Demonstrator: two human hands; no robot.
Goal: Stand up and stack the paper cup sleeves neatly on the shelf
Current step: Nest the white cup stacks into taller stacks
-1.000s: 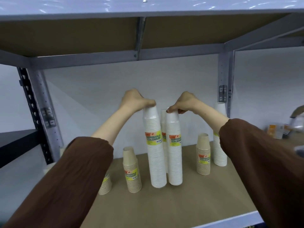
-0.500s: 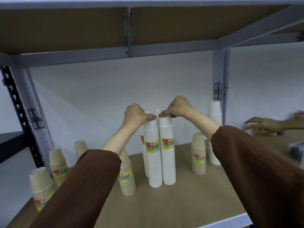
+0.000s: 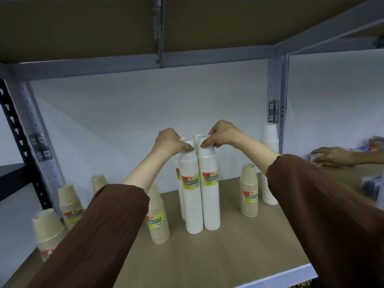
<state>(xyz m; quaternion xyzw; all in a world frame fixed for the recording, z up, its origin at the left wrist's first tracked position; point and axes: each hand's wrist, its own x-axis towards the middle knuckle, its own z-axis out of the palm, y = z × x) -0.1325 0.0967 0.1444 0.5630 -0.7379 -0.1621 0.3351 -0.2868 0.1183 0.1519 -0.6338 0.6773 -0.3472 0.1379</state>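
We find a stockroom or shop storage area. Grounds: a boltless grey metal rack (image 3: 277, 94) with slotted uprights and fibreboard shelf (image 3: 239, 252) decks against a plain white wall; labelled retail sleeves of disposable cups (image 3: 209, 183) standing in quantity; further packaged goods (image 3: 372, 145) alongside.

Both my arms reach forward, brown sleeves pushed up to the forearms. My left hand (image 3: 170, 141) curls palm-down, fingers (image 3: 188, 147) pinched closed. My right hand (image 3: 221, 133) mirrors it, wrist bent, its fingertips pressed together, the two hands nearly touching at the same height.
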